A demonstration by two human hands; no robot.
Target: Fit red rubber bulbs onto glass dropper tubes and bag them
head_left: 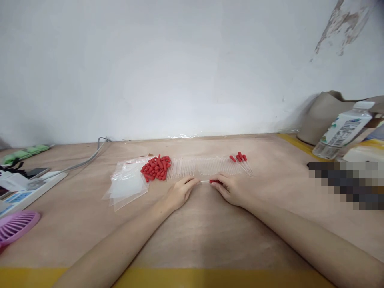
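My left hand (182,192) pinches one end of a thin clear glass dropper tube (204,182). At the tube's other end, my right hand (229,189) grips a red rubber bulb (213,181), which meets the tube. Behind my hands lie two rows of clear tubes (181,166), side by side on the table. A heap of red rubber bulbs (156,168) sits left of the rows. Several tubes with red bulbs on their ends (240,157) rest at the right end of the rows.
Clear plastic bags (127,186) lie beside the heap. At left are a power strip (33,194) with a grey cable (90,158) and a purple fan (19,226). At right stand a plastic bottle (345,130) and a grey-brown container (318,116). A white wall (192,72) rises behind.
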